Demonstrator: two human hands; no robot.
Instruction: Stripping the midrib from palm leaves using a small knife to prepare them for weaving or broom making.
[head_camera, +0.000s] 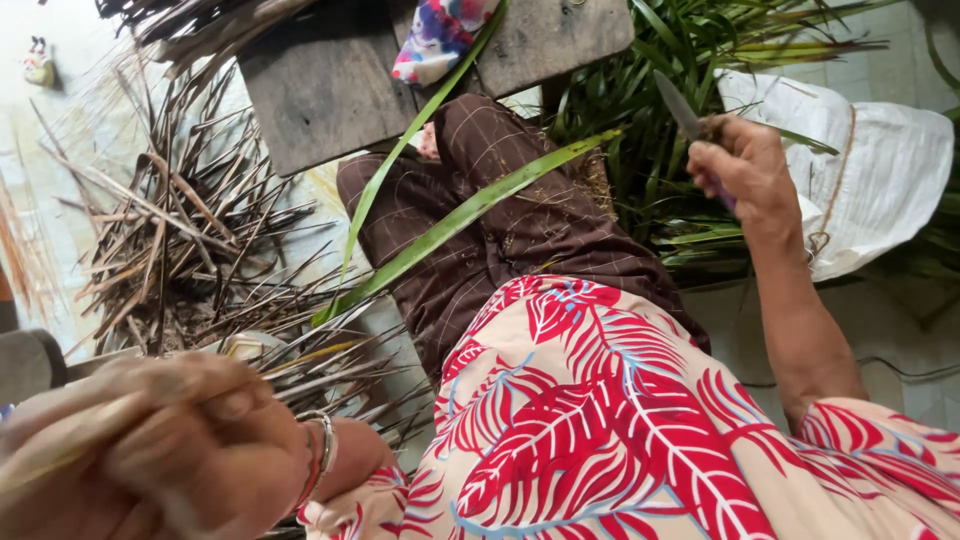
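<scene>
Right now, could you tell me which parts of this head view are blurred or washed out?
Head view: the left hand is close and motion-blurred; the right hand with the knife is fairly sharp; the floor at the left edge is washed out.

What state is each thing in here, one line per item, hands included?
right hand: closed around a knife handle, raised.
knife: held, blade pointing up and left.
left hand: blurred, close to the camera, closed on a pale strip.
green leaves: long, fresh, lying across the lap.
dry leaf pile: brown, heaped on the floor.
white sack: crumpled, beside the green foliage.
</scene>
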